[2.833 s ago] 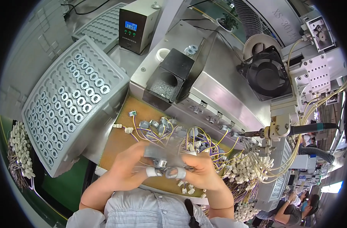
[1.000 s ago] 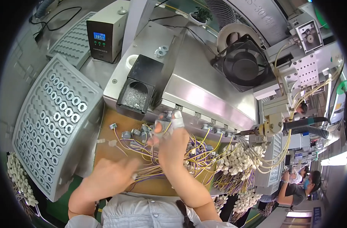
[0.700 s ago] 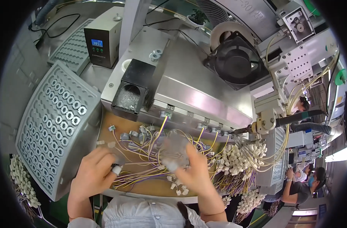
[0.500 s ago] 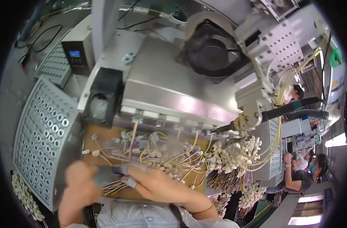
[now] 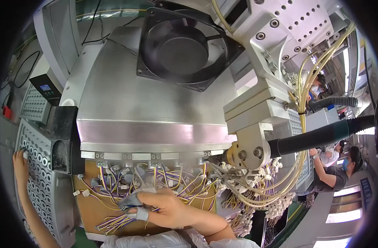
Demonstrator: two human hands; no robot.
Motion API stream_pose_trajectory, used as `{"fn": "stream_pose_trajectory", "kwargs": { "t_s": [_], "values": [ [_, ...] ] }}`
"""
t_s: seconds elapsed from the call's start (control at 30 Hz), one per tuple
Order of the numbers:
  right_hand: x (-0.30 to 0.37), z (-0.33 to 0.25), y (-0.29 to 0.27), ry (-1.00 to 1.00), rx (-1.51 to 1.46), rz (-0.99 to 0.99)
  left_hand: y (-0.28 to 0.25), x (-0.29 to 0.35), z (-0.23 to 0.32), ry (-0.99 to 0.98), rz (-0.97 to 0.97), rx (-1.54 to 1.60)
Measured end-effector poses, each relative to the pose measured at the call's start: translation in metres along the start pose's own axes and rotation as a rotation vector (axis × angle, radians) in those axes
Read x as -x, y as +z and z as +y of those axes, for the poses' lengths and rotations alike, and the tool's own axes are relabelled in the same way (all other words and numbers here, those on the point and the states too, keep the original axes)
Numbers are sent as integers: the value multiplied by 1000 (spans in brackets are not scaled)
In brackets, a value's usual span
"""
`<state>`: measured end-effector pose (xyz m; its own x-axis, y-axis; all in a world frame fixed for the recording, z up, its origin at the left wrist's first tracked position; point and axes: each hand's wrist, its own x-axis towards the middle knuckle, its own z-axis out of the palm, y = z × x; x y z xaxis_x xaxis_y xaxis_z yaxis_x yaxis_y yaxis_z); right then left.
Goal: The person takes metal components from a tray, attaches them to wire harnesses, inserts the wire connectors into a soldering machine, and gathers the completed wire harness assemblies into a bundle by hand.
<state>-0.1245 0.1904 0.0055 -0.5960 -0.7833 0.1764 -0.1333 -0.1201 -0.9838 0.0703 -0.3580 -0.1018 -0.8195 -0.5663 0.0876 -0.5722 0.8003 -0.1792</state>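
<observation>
At the far left my left hand reaches over the grey tray with rows of round holes. Its fingers are bent together at the tray's upper edge; whatever they pinch is too small to make out. My right hand, with grey covers on thumb and finger, pinches a small grey part with wires. It is above the brown work board. Beneath and beyond this hand lie loose yellow, white and purple wires. More wires hang from clamps along the front of the metal machine.
A black fan sits on the machine. At right a metal arm carries a black hose and pale tubes. Bundles of white connectors hang below it. A black block stands by the tray. Another person sits farther right.
My left hand has left the place beside my right hand and gone out to the tray at left. The right hand stays over the board. The whole view has shifted, bringing the machine closer.
</observation>
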Motion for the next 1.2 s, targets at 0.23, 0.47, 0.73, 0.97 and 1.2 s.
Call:
{"fn": "stream_pose_trajectory", "kwargs": {
  "t_s": [0.23,0.47,0.73,0.97,1.2],
  "values": [
    [9,-8,6,148,-20,-64,22,-30,-5,-49,222,-31],
    [-2,-10,24,260,85,-65,1,-51,31,-313,30,89],
    [2,-13,21,382,16,-85,-162,70,180,61,315,1406],
    [5,-7,41,152,243,-211,-164,183,302,114,-303,1929],
    [9,-15,34,152,321,-234,-170,166,303,363,-152,1708]
  ]
}}
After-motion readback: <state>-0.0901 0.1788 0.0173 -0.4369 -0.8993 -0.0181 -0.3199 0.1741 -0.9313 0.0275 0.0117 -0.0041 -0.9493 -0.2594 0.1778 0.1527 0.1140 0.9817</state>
